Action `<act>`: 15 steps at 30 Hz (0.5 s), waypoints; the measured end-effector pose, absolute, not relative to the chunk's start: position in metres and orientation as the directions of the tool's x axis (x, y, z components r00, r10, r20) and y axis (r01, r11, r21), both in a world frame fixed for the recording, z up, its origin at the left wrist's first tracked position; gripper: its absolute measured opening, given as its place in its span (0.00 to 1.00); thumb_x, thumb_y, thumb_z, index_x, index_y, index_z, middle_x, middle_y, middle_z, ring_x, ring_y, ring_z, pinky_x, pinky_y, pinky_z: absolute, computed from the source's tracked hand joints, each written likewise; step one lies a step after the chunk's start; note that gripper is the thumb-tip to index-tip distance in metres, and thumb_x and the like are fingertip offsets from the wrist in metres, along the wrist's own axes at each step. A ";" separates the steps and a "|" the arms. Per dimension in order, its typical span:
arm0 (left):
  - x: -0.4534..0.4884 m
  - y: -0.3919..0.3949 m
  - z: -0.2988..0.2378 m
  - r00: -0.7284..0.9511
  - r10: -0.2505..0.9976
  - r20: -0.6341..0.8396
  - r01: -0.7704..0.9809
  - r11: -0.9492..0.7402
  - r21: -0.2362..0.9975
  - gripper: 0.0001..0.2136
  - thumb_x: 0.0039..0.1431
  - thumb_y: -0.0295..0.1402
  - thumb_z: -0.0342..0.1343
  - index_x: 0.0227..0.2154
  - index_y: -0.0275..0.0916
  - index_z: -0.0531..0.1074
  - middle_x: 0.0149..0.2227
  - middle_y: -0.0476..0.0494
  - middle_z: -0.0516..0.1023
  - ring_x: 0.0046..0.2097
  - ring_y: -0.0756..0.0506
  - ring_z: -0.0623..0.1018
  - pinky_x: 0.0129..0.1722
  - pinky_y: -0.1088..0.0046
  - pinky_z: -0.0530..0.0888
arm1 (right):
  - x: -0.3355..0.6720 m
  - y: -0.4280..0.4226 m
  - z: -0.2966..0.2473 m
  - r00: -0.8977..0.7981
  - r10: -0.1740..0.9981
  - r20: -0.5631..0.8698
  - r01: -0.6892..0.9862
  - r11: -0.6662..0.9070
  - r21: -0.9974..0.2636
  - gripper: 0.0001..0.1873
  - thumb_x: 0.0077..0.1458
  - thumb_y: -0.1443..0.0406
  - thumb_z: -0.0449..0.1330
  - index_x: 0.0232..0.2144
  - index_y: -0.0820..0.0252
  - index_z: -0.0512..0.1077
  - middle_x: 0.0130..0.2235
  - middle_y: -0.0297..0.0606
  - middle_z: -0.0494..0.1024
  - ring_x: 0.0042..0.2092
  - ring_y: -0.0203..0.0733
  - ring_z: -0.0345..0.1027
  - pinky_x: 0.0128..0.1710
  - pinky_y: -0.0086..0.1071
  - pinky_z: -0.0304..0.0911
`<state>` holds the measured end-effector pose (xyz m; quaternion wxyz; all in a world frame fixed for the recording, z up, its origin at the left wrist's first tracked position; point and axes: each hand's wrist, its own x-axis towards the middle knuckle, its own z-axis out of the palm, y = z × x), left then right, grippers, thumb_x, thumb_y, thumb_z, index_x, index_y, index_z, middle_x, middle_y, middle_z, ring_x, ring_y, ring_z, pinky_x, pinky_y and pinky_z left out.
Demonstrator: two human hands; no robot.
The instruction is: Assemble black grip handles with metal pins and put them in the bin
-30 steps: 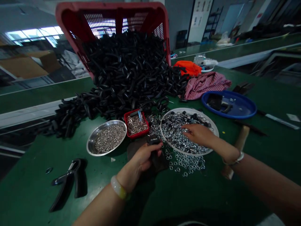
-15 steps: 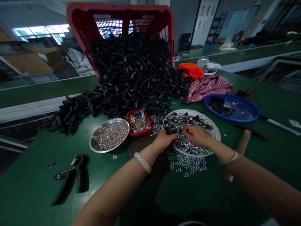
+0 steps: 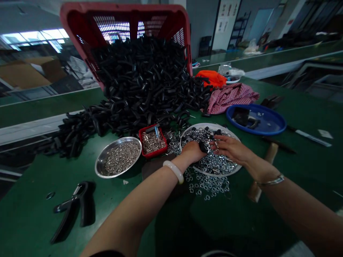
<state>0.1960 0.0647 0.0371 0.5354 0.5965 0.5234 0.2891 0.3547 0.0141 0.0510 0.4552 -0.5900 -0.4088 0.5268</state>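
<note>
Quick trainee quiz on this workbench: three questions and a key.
1. True or false: the right hand wears the pale bangle.
2. Which sits between the steel bowl and the white plate? A: blue plate. B: small red tray. C: hammer.
3. Fill in the blank: the black tubes spill from a tipped red ____.

Key:
1. False, it is on the left wrist.
2. B.
3. crate.
</note>
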 end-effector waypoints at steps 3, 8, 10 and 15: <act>0.193 0.062 0.038 0.265 0.958 -0.112 0.535 -0.049 0.843 0.17 0.27 0.24 0.65 0.10 0.40 0.58 0.24 0.42 0.72 0.43 0.35 0.72 0.41 0.66 0.67 | 0.355 0.002 0.054 0.072 0.968 -0.239 -0.100 -0.231 -0.968 0.27 0.40 0.67 0.63 0.44 0.57 0.61 0.37 0.39 0.74 0.38 0.42 0.71 0.37 0.37 0.69; 0.178 0.059 0.037 0.234 0.945 -0.230 0.334 0.144 0.931 0.10 0.35 0.23 0.63 0.16 0.37 0.66 0.19 0.48 0.70 0.29 0.45 0.74 0.30 0.71 0.69 | 0.344 -0.009 0.056 0.094 0.988 -0.125 0.002 -0.126 -0.992 0.30 0.37 0.63 0.66 0.44 0.57 0.61 0.37 0.39 0.73 0.36 0.43 0.71 0.27 0.34 0.69; 0.169 0.054 0.040 0.286 0.894 -0.345 0.083 0.335 0.939 0.06 0.41 0.21 0.60 0.20 0.35 0.68 0.20 0.48 0.71 0.24 0.50 0.72 0.27 0.74 0.69 | 0.336 -0.012 0.058 0.092 0.993 -0.068 0.090 -0.077 -0.993 0.24 0.38 0.61 0.66 0.40 0.59 0.65 0.36 0.40 0.73 0.34 0.42 0.71 0.23 0.31 0.67; 0.144 0.032 0.055 0.404 0.797 -0.449 -0.303 0.579 0.757 0.03 0.49 0.22 0.57 0.24 0.32 0.70 0.22 0.46 0.72 0.22 0.55 0.71 0.24 0.80 0.70 | 0.310 -0.016 0.062 0.063 0.979 0.195 0.290 0.169 -0.942 0.10 0.44 0.61 0.62 0.31 0.58 0.72 0.36 0.39 0.74 0.37 0.40 0.69 0.36 0.37 0.69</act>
